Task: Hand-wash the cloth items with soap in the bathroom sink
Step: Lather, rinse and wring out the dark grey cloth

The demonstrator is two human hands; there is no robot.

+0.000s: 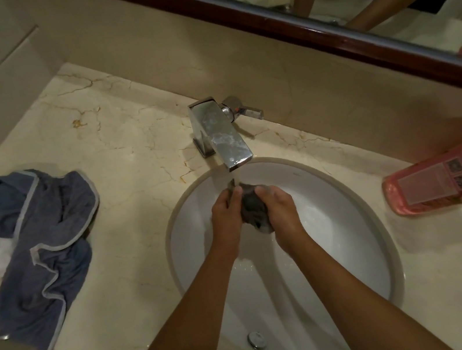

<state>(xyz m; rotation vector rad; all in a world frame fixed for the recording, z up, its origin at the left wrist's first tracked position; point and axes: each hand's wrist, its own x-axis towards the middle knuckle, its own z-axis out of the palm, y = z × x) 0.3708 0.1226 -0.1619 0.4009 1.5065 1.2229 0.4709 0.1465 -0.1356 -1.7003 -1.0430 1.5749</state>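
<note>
Here my left hand (226, 215) and right hand (282, 212) squeeze a wadded dark cloth (253, 206) between them, fingers curled round it, over the sink (333, 188) under the faucet (221, 133) stream.

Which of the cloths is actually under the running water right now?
The small dark grey cloth, bunched between the left hand and right hand below the faucet. The bigger blue cloth lies spread on the counter, left of the sink.
</note>
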